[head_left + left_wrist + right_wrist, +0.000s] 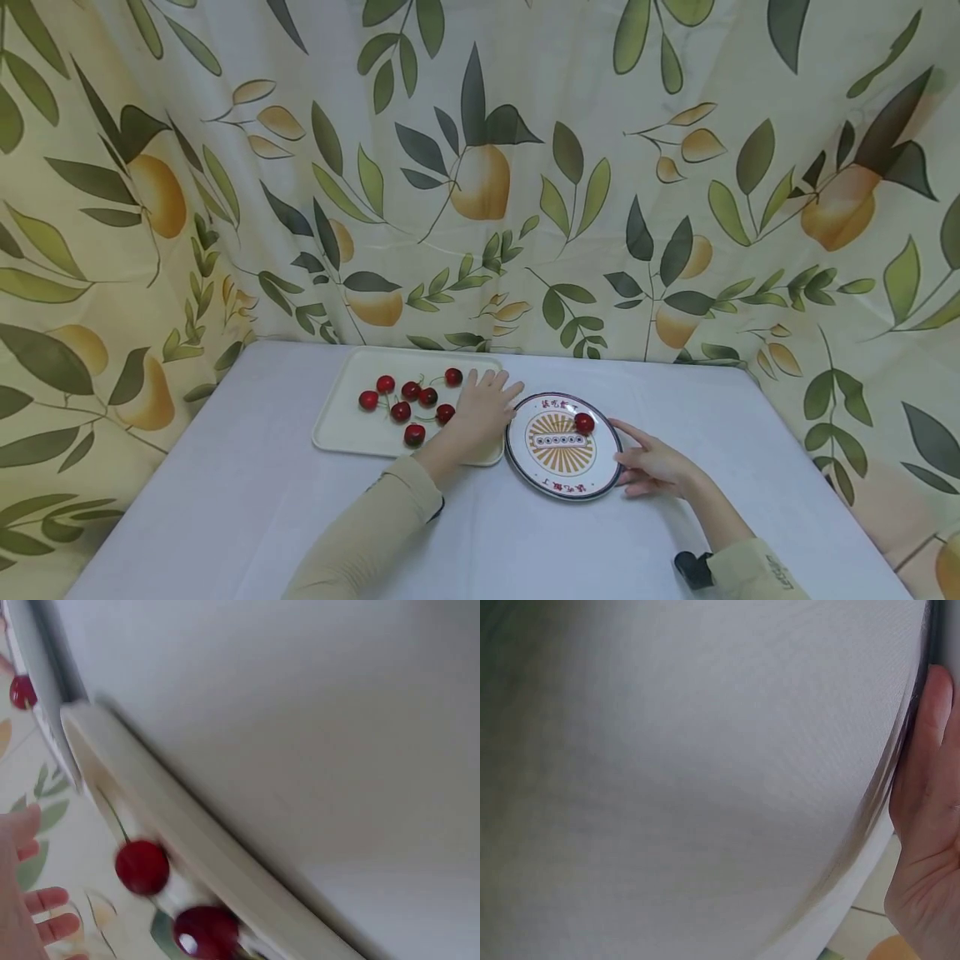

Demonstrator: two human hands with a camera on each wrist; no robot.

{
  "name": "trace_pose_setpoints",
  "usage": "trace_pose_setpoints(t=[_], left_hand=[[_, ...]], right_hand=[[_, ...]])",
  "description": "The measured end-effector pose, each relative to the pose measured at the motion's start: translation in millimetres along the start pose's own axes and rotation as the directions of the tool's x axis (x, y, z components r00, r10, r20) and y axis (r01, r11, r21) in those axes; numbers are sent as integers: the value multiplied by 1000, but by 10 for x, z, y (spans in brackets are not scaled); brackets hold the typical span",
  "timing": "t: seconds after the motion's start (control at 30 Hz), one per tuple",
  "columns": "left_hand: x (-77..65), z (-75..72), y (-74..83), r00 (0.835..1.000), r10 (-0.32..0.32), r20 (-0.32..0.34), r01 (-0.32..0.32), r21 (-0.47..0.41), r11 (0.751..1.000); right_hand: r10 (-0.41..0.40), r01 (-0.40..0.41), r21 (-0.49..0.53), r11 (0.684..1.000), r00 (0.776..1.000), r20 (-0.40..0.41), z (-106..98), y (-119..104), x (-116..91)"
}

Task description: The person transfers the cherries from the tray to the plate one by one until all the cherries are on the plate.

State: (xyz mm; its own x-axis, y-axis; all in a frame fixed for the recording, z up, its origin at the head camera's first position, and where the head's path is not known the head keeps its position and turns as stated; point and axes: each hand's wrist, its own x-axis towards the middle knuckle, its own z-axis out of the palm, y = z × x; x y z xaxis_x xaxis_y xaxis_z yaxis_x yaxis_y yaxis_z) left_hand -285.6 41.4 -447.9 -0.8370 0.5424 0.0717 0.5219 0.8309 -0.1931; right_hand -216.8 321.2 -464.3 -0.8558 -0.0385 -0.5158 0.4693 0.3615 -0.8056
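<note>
My left hand is over the right end of a cream tray, fingers spread and holding nothing. Several dark red cherries with green stems lie on the tray to its left. In the left wrist view, the hand's fingers show at the left edge, apart from the cherries inside the tray rim. A single cherry lies on the round white plate with a printed pattern and dark rim. At that plate's right rim is my right hand, its extended fingers against the edge.
Tray and plate stand side by side on a white-covered table, the plate to the right. A curtain printed with leaves and fruit hangs behind the table and at both sides.
</note>
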Motion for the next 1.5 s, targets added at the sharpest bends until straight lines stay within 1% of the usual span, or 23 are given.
trace_pose_setpoints(t=[0.03,0.13,0.23,0.4,0.6,0.63,0.7,0.77,0.83,0.93,1.0,1.2,1.27,1.5], left_hand=[[-43,8,-61,1000,-5,-4,5,12,1000],[-181,23,-242,1000,-19,12,18,50,999],[-305,59,-417,998,-54,23,53,41,998],[-483,154,-674,989,-148,17,149,-66,987],[-699,253,-917,976,-217,11,217,-84,973],[-734,270,-957,973,-231,16,231,-93,968],[-799,301,-1034,965,-262,29,263,-146,954],[-854,334,-1109,956,-289,48,293,-179,939],[-899,359,-1176,952,-299,65,306,-180,935],[-959,378,-1262,946,-314,79,323,-144,935],[-995,378,-1307,941,-325,96,336,-137,932],[-1071,395,-1400,915,-365,172,394,-188,900],[-1084,413,-1421,911,-369,184,401,-186,897],[-1096,456,-1465,903,-386,191,414,-146,898]], right_hand=[[-1,1,0,1000,1000,0,2,2,1],[-6,6,-3,1000,1000,-1,8,6,4],[-7,7,-3,1000,1000,-1,14,7,6],[-5,5,0,1000,1000,-3,17,10,5],[-5,5,1,1000,1000,-3,9,15,9],[-7,7,2,1000,1000,-2,8,13,10],[-7,7,4,1000,1000,-2,9,11,9],[-9,9,1,1000,1000,-2,10,9,7],[-10,10,2,1000,1000,-5,12,6,6],[-13,13,4,1000,1000,-4,12,2,2],[-13,13,8,1000,1000,-3,12,1,0],[-14,14,7,1000,1000,-3,13,3,-3],[-16,16,7,1000,1000,1,11,8,0],[-10,10,10,1000,1000,1,8,27,15]])
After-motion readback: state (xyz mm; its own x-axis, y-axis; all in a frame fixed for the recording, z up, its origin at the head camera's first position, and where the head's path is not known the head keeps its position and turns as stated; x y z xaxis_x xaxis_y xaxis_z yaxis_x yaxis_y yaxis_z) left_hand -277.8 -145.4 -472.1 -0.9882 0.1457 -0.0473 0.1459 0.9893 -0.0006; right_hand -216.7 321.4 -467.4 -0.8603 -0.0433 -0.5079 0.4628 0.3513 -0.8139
